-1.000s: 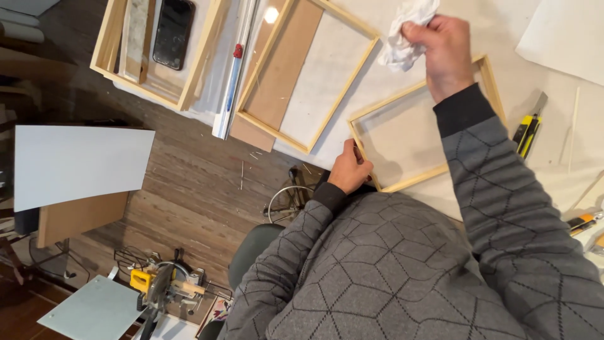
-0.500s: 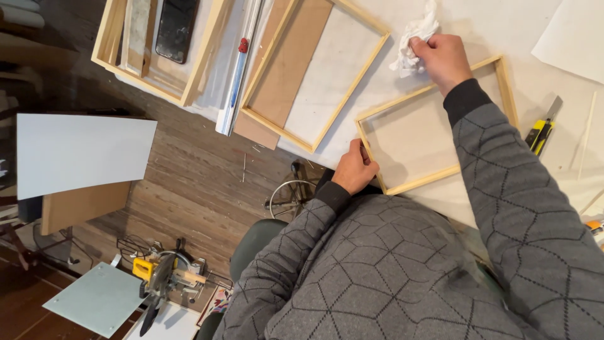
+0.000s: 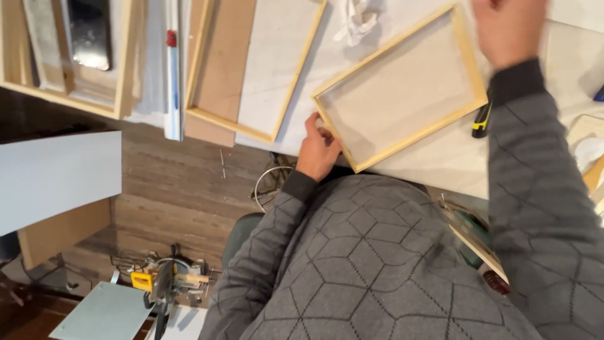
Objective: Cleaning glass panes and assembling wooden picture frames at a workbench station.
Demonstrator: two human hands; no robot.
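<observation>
A light wooden frame [image 3: 402,135] lies tilted on the white tabletop [image 3: 440,164]. My left hand [image 3: 318,148] grips its near left corner, thumb on the rail. My right hand [image 3: 509,28] is blurred above the frame's far right corner, and its fingers are not clear. A crumpled white rag [image 3: 355,19] lies on the table beyond the frame, apart from both hands. My grey patterned sleeves fill the lower right.
A second wooden frame [image 3: 201,116] with a brown board lies to the left, and a third frame [image 3: 123,69] holds a dark flat object. A yellow-black utility knife [image 3: 481,119] lies by my right sleeve. A white panel [image 3: 56,176] and a miter saw [image 3: 167,283] are below on the wooden floor.
My right hand let go of the white rag, which now lies on the table, and moved right past the frame. My left hand stayed on the frame's corner.
</observation>
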